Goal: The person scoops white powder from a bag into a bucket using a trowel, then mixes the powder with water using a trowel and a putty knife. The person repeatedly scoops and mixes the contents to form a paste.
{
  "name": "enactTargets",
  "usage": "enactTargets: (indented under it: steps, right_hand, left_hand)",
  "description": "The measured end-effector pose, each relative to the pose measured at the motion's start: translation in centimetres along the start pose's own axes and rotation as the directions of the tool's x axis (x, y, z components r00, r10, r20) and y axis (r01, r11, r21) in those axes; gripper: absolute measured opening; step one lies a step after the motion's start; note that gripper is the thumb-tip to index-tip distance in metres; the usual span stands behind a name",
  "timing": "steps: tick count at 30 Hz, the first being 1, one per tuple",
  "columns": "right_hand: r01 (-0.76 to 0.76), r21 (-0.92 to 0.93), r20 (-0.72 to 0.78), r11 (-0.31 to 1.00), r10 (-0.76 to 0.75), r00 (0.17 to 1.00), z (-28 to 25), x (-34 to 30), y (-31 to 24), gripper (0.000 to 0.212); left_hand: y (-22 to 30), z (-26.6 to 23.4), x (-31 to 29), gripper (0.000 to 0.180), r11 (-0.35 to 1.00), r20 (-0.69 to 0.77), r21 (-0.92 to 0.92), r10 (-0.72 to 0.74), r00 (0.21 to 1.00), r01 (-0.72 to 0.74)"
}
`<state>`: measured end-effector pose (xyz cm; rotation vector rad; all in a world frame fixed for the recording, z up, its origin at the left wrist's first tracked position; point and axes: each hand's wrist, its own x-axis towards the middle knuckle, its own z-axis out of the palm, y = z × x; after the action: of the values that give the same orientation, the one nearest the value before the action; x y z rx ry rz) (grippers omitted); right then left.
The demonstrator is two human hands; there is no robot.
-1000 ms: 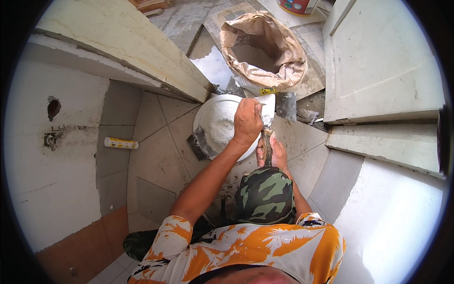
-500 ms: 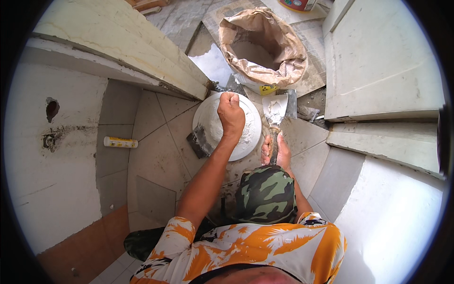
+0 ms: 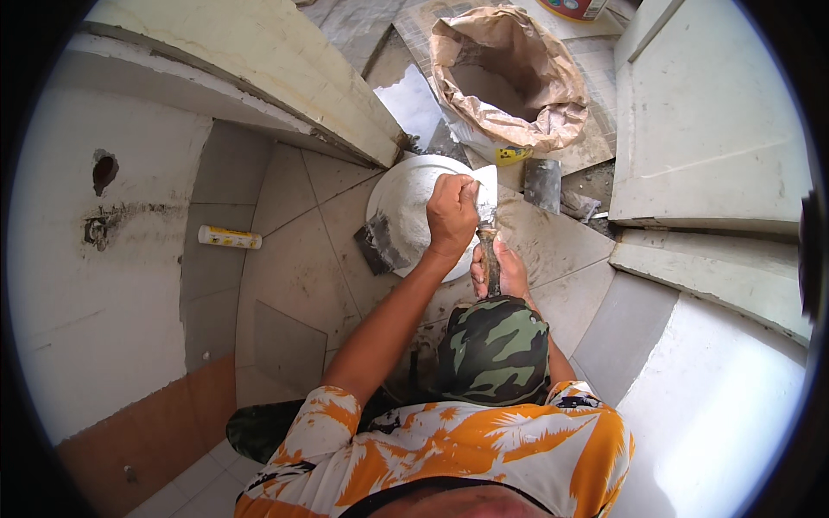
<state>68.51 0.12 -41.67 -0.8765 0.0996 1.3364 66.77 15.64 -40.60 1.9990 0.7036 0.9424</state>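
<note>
My right hand [image 3: 509, 269] grips the worn handle of a putty knife [image 3: 490, 250], its wide blade pointing away from me. My left hand [image 3: 452, 216] is closed in a fist against the near-left part of that blade and hides some of it. Whatever may be inside the fist is hidden. Below the left hand, a round white dish [image 3: 377, 194] holds a mound of white powder [image 3: 414, 203]. A dark, square-edged flat plate [image 3: 373, 252], smeared with white, lies at the dish's left edge.
An open paper sack [image 3: 553, 129] stands beyond the dish, with a grey metal plate [image 3: 542, 183] near its base. A white and yellow tube [image 3: 230, 237] lies by the left wall. Pale door panels [image 3: 708, 112] flank both sides. A bucket [image 3: 574, 7] shows at the far edge.
My left fist has moved right, from over the dish to the putty knife's blade. The blade has shifted slightly left, toward the dish. The whole view has shifted a little.
</note>
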Motion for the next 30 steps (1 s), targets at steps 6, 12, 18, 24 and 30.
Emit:
enactTargets:
  steps: [6,12,18,24,30]
  right_hand:
    - [0.022,0.042,-0.040,0.999,-0.020,0.999,0.4,-0.9,0.1,0.052]
    - [0.049,0.189,0.009,0.981,-0.052,0.999,0.0,-1.0,0.0,0.049]
    - [0.116,0.034,-0.042,0.993,-0.115,0.992,0.2,-0.7,0.0,0.052]
    - [0.069,0.019,-0.068,0.997,-0.067,0.995,0.5,-0.8,0.2,0.047]
    - [0.081,0.073,-0.064,0.994,-0.076,0.995,0.4,-1.0,0.0,0.047]
  left_hand:
    - [-0.3,1.2,0.4,0.009,0.973,-0.144,0.088,-0.199,0.969,0.213]
    - [-0.8,0.6,0.5,0.013,0.848,0.032,-0.171,-0.504,0.863,0.501]
    - [1.4,0.2,1.3,0.008,0.231,0.293,-0.796,-0.662,0.690,0.560]
    - [0.1,-0.4,1.3,0.008,0.483,0.224,-0.680,-0.580,0.783,0.552]
    - [0.4,-0.9,1.2,0.009,0.635,0.201,-0.536,-0.544,0.815,0.556]
